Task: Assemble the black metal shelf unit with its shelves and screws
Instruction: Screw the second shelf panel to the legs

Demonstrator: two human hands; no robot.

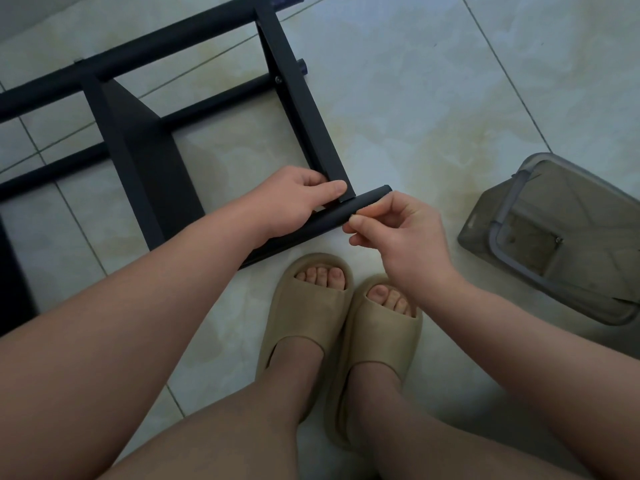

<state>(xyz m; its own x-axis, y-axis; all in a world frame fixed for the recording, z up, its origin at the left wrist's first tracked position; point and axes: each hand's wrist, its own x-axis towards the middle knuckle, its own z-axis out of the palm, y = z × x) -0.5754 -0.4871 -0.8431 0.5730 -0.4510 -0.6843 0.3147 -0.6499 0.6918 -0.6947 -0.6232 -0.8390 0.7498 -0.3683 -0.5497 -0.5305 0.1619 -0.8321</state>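
Black metal shelf unit (145, 143) lies on its side on the tiled floor (415, 98), far and left of the feet (346, 306). The left hand (294, 199) curls round the corner of the end shelf (304, 109) at the near tube (360, 202), likely steadying the joint. The right hand (398, 230) pinches something small against that tube, probably a screw.

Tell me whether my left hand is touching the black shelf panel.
Touching. The head view shows the left hand gripping the near corner of the shelf panel, thumb lying across it.

matt black metal shelf frame (304, 109), glossy tile floor (415, 98)
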